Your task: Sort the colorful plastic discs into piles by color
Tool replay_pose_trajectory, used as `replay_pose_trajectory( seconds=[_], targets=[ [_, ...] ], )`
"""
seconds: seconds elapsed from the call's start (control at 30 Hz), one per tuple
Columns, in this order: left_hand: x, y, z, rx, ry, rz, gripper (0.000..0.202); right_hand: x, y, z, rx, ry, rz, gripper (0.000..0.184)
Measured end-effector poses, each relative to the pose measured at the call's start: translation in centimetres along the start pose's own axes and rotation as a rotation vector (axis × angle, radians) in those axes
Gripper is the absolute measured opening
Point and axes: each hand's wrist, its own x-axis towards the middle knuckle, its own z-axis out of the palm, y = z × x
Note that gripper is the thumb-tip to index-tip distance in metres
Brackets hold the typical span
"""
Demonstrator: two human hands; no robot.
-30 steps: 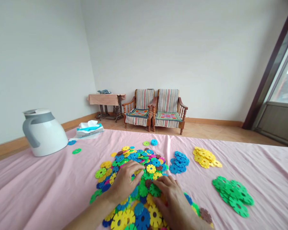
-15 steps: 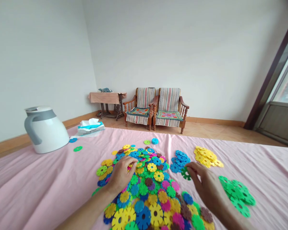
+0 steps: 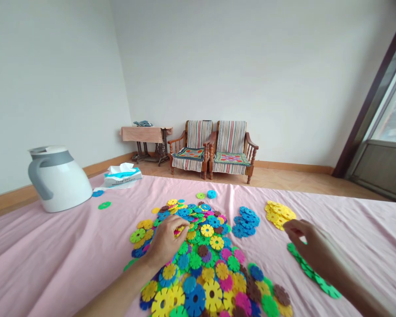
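A heap of mixed coloured notched plastic discs [image 3: 204,259] lies on the pink cloth [image 3: 69,255] in front of me. My left hand [image 3: 166,241] rests on the heap's left side, its fingers curled and pinching a yellow disc at the fingertips. My right hand [image 3: 312,248] hovers to the right over the sorted green discs [image 3: 317,275]. Its fingers are bunched, and a green disc shows just under them at that pile's near edge. A blue pile [image 3: 247,221] and a yellow pile [image 3: 279,214] lie beyond.
A white kettle [image 3: 57,178] stands at the left, with a tissue pack [image 3: 122,175] behind it. A few stray discs [image 3: 104,205] lie near them. Two wooden armchairs [image 3: 214,149] and a small table [image 3: 147,134] stand by the far wall.
My right hand lifted a green disc off the mixed heap and carried it right, over the green pile. My left hand stayed on the heap.
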Motion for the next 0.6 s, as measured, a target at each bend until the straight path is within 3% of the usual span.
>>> replay_pose_trajectory(
  seconds=[0.07,0.2,0.27,0.37,0.6],
  targets=[
    [0.0,0.4,-0.2,0.005,-0.06,0.031,0.009,-0.1,-3.0,2.3,0.004,-0.044,-0.031,0.023],
    [-0.1,0.9,-0.5,0.067,-0.17,0.066,0.034,-0.6,-7.7,6.5,0.027,-0.213,-0.153,0.022],
    [-0.2,0.9,-0.5,0.082,-0.185,0.081,0.034,-0.7,-9.4,7.9,0.025,-0.322,-0.223,0.026],
    [-0.2,0.5,-0.4,0.068,-0.171,0.086,0.022,-0.4,-11.2,9.6,-0.003,-0.411,-0.261,0.03],
    [0.0,0.2,-0.3,0.076,-0.084,0.017,0.018,0.7,-12.4,12.0,-0.027,-0.369,-0.177,0.03]
  ],
)
